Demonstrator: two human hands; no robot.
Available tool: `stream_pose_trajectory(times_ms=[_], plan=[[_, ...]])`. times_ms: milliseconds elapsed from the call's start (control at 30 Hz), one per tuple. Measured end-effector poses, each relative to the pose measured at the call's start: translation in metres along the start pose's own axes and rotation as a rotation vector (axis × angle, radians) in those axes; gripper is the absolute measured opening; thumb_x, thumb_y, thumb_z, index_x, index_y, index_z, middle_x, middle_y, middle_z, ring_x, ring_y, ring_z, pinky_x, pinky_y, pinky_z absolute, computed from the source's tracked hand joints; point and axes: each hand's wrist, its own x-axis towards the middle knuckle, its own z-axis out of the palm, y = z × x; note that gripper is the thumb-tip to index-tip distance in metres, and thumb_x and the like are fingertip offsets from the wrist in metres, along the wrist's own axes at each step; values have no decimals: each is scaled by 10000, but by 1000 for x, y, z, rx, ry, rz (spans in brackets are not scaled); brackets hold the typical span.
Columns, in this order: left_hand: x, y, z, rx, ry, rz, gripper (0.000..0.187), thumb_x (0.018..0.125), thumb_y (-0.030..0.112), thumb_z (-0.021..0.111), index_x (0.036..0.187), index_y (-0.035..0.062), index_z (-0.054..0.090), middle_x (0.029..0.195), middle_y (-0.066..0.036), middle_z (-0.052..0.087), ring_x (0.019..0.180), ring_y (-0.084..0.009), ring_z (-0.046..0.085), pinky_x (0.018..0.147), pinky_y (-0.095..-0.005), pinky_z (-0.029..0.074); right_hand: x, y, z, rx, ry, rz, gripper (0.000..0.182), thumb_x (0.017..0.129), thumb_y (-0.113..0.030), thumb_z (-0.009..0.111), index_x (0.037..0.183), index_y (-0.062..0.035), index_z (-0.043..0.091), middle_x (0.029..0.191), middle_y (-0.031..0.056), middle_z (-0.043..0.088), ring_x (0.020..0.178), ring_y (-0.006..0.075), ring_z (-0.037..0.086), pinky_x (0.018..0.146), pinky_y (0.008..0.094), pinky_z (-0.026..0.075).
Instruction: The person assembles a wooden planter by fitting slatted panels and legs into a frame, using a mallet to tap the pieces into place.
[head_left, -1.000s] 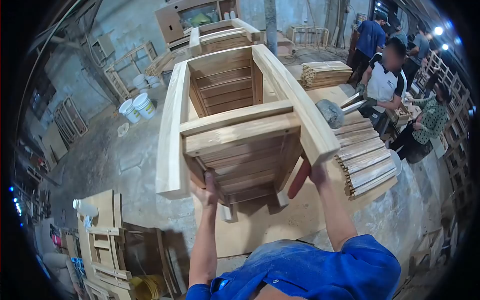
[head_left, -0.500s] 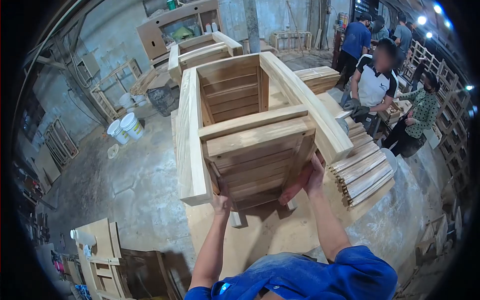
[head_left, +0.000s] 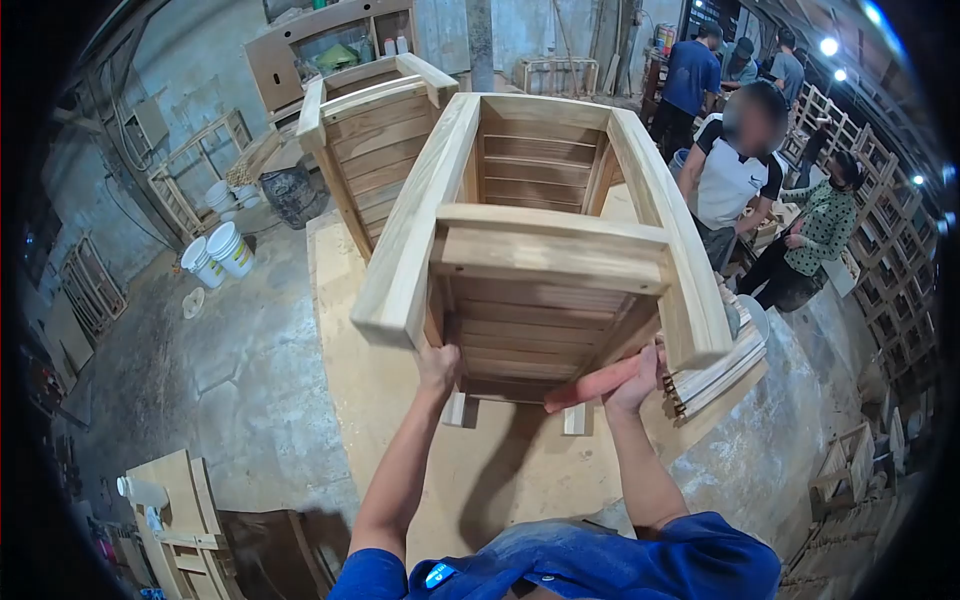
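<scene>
A pale wooden furniture frame with slatted inner walls stands in front of me, its near side facing me. My left hand is closed on the lower left part of the frame, below the thick corner of its top rail. On the other side, my right hand is closed around a reddish, bar-shaped piece and sits against the frame's lower right edge. Whether those fingers also grip the frame is hidden. The frame's short feet show above the plywood-topped table.
A second slatted frame stands behind at left. Stacked wooden slats lie at the table's right. A person in a white and black shirt stands beyond them, with several others behind. White buckets are on the floor at left.
The near frame has turned and shifted right, away from the second frame, whose slatted side now shows more. My hands moved with it. The person in white has lowered their gloved hands.
</scene>
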Motion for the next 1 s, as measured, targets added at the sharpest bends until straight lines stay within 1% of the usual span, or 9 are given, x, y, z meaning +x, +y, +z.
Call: stream_pose_trajectory(times_ms=[67,133,300,367,567,633,667,900,1000], plan=[[25,-11,11,-2,54,158,166,920,116,592,971,-41,609,849,-91,625,758,-221,584,681,-384,478,19,13,6,10,0,-20,396,925,-214,535,1301,-100,484,1264,38,512,1203,198,470,1066,378,338],[50,-3,13,114,-75,253,190,924,148,597,969,-36,607,834,-86,611,737,-190,562,658,-367,468,28,27,8,76,-30,30,376,939,-188,532,1299,-84,491,1255,35,520,1203,177,462,1059,357,336],[88,-15,35,69,-34,178,213,930,182,604,980,-25,597,822,-62,588,737,-164,535,656,-342,461,52,80,37,84,55,-206,325,949,-199,550,1238,-58,502,1207,40,531,1167,163,474,1026,350,363],[98,-23,50,36,-1,160,234,930,198,617,973,-31,594,819,-47,577,743,-160,530,663,-330,460,80,93,49,25,358,-262,247,946,-200,560,1147,-67,509,1120,36,518,1082,150,480,966,351,389],[104,-19,111,103,-10,148,264,943,181,603,1072,-48,576,865,-65,588,767,-164,521,675,-310,444,198,102,63,23,54,-239,125,937,-216,554,949,-91,556,920,-10,497,892,117,482,817,290,406],[112,-10,124,146,69,298,274,942,159,596,1121,-43,550,908,-88,583,803,-171,518,700,-318,442,223,105,75,14,5,-201,158,923,-219,552,930,-64,584,915,-3,529,887,134,501,810,296,417],[117,-7,131,80,66,241,289,906,129,634,1114,-51,543,920,-175,587,825,-287,555,774,-368,463,229,102,87,2,-2,-176,183,911,-220,555,934,-44,600,928,6,552,890,144,514,811,301,424],[175,-25,185,252,253,297,325,910,241,629,1037,-52,567,913,-218,629,867,-350,620,781,-434,472,306,144,155,-126,13,-40,360,873,-257,622,1034,65,611,971,117,640,928,202,572,860,321,445],[209,-36,205,291,283,199,355,898,276,631,1024,-52,581,900,-240,633,883,-389,629,792,-461,469,333,184,135,-136,49,92,371,880,-260,636,1040,74,611,962,138,654,941,223,589,862,341,455]])
